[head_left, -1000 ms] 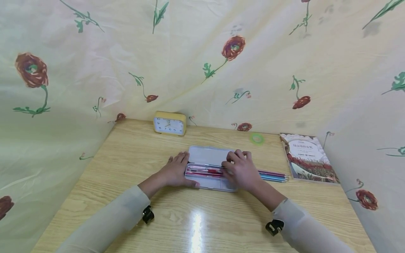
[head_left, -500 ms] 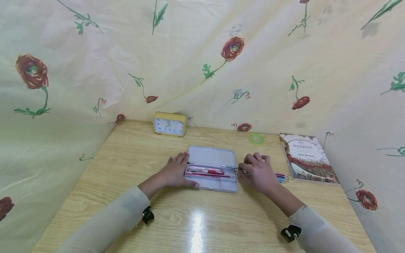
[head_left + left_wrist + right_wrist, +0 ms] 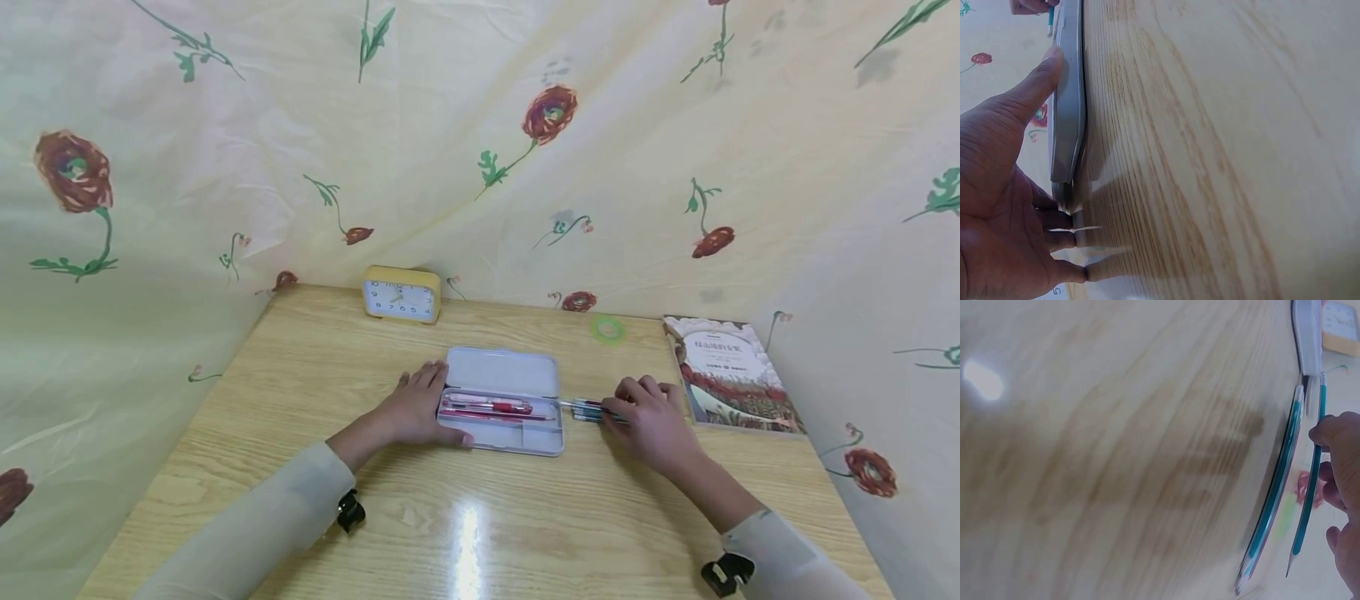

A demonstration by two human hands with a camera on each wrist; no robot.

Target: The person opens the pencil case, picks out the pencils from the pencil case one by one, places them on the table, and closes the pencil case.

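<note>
An open grey pencil case [image 3: 502, 372] lies on the table, its lid tipped back; a red-and-white pen [image 3: 510, 407] and a red pencil [image 3: 540, 417] rest in its tray. My left hand [image 3: 420, 408] steadies the case's left end, thumb along the near edge and the other fingers straight toward the back. Right of the case, my right hand [image 3: 651, 421] pinches a teal pencil [image 3: 1311, 487] between thumb and fingers. In the right wrist view that pencil is held just apart from several pencils [image 3: 1275, 487] lying side by side on the table. My hand partly hides them in the head view.
A yellow alarm clock [image 3: 402, 294] stands at the back left. Behind the pencils lies a green tape roll [image 3: 608, 329], and a booklet [image 3: 731, 375] is at the right. Flowered cloth [image 3: 420, 150] hangs behind the wooden table [image 3: 405, 525].
My right hand has moved right, from over the case to above the loose pencils, carrying the teal pencil out with it. My left hand stays at the case.
</note>
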